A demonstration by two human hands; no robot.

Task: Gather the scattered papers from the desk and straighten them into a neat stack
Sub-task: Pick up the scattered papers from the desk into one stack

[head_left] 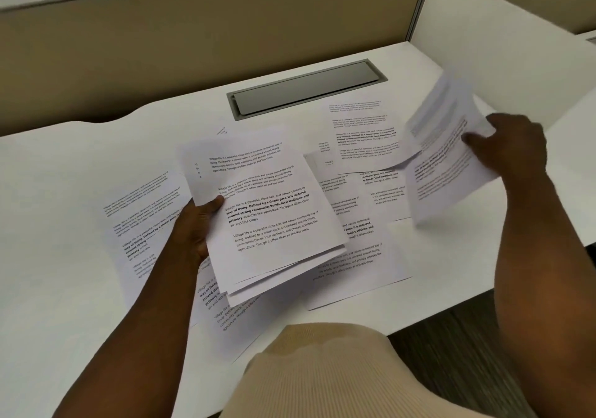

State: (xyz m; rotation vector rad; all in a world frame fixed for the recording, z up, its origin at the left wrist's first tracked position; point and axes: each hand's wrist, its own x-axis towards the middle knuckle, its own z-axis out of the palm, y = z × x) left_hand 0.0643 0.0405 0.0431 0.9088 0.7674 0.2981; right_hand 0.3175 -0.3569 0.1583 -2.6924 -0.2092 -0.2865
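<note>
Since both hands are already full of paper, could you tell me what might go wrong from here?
1. The bundle in the left hand is fanned and pinched at one edge; lower sheets could slip out.
2. The sheet in the right hand is bent and blurred, so it may crease.
3. Loose sheets remain on the desk.

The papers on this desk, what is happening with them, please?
A person is gathering printed papers from a white desk. The left hand holds a loose, uneven bundle above the desk. The right hand lifts another sheet, which is blurred. Several sheets lie scattered on the desk, some overlapping, so the gathering is not finished and nothing is squared into a neat stack yet.
</note>
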